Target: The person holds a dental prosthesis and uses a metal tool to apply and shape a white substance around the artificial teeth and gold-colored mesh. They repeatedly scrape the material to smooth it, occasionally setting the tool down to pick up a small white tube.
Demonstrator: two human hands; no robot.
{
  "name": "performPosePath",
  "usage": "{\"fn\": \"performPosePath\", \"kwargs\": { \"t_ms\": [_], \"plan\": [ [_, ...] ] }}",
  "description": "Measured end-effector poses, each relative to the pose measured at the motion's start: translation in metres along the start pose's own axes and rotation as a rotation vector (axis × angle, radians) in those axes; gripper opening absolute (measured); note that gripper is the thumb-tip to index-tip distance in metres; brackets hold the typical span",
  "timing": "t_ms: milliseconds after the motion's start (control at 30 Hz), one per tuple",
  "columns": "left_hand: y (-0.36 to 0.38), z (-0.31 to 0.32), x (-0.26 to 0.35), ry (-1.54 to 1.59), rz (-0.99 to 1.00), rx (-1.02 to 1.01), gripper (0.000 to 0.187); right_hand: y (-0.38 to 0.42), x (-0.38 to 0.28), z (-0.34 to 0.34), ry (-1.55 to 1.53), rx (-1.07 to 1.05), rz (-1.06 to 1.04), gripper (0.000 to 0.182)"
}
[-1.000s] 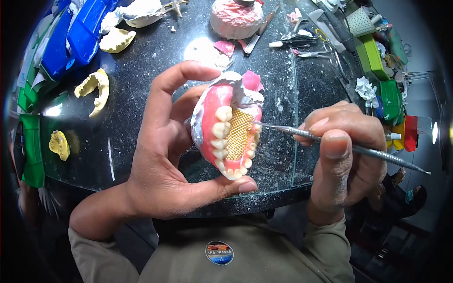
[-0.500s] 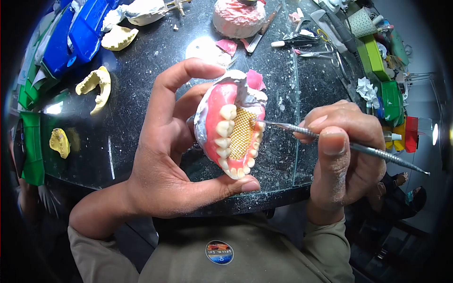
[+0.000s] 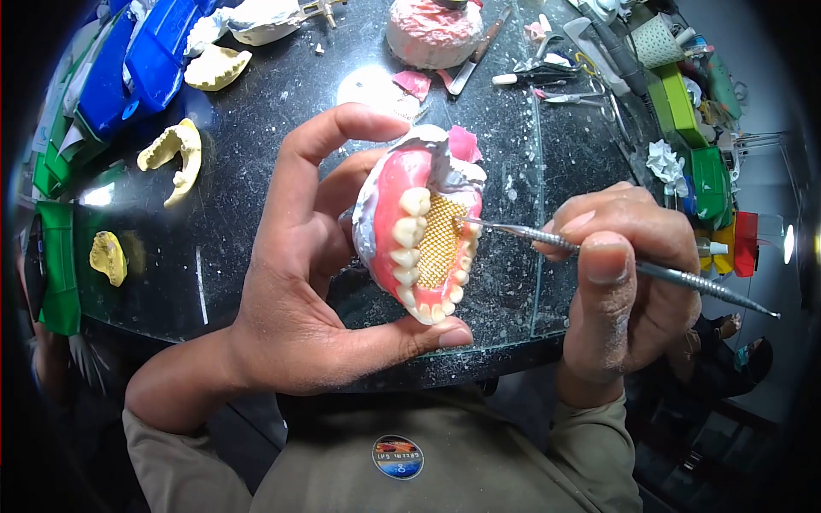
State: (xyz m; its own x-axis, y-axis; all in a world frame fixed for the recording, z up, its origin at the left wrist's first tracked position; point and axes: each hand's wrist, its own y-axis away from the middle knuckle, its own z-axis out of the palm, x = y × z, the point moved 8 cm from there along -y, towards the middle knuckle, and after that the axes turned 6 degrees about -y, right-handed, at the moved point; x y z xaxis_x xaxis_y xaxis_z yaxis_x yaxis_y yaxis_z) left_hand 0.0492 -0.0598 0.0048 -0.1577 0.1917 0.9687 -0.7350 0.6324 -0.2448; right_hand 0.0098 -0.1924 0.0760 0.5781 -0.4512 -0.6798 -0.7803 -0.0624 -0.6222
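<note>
My left hand (image 3: 295, 256) grips a denture model (image 3: 391, 192) between thumb and fingers, tilted so its biting side faces me. It has pink wax gums, a row of cream teeth (image 3: 406, 231) and a gold mesh (image 3: 442, 244) across the palate, on a grey-white plaster base. Between thumb and fingers, my right hand (image 3: 620, 274) pinches a thin metal wax carver (image 3: 547, 237) with a ridged handle. Its tip lies at the mesh's upper right edge, beside the far row of teeth; whether it touches is too small to tell.
Yellow plaster casts (image 3: 175, 158) lie at the left near blue bins (image 3: 162, 51). A pink-topped plaster block (image 3: 434, 34), a knife (image 3: 479, 51) and pink wax scraps (image 3: 413, 83) sit at the back. Scissors (image 3: 603, 98) and green boxes (image 3: 710, 184) stand right. Another person (image 3: 744, 359) is at far right.
Almost nothing differs. The denture model and the carver have shifted very slightly, and both hands keep their grip.
</note>
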Motion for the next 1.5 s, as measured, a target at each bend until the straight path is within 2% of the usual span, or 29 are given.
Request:
{"fn": "performPosePath", "kwargs": {
  "t_ms": [133,267,400,1267,1367,1500],
  "plan": [
    [-0.0012,0.0008,0.0015,-0.01,0.005,-0.028,0.083,-0.0004,0.0003,-0.0005,-0.003,0.002,0.0,0.026],
    [0.0007,0.0018,-0.0015,0.071,0.03,-0.005,0.1,-0.0006,0.0005,-0.0005,0.006,0.014,0.012,0.027],
    [0.0016,0.001,-0.0037,0.129,-0.016,0.052,0.108,-0.0011,0.0003,-0.0005,0.008,0.022,0.015,0.027],
    [0.0014,0.0015,-0.0026,0.083,0.035,0.008,0.106,-0.0019,0.0003,-0.0014,-0.011,0.023,-0.013,0.027],
    [0.001,0.0016,-0.0012,0.065,0.045,-0.004,0.103,-0.0019,-0.0006,-0.0017,-0.005,0.031,-0.019,0.027],
    [-0.0017,-0.0004,0.0042,-0.037,0.047,-0.014,0.088,-0.0015,-0.0036,-0.0092,-0.013,0.06,-0.088,0.027]
  ]
}}
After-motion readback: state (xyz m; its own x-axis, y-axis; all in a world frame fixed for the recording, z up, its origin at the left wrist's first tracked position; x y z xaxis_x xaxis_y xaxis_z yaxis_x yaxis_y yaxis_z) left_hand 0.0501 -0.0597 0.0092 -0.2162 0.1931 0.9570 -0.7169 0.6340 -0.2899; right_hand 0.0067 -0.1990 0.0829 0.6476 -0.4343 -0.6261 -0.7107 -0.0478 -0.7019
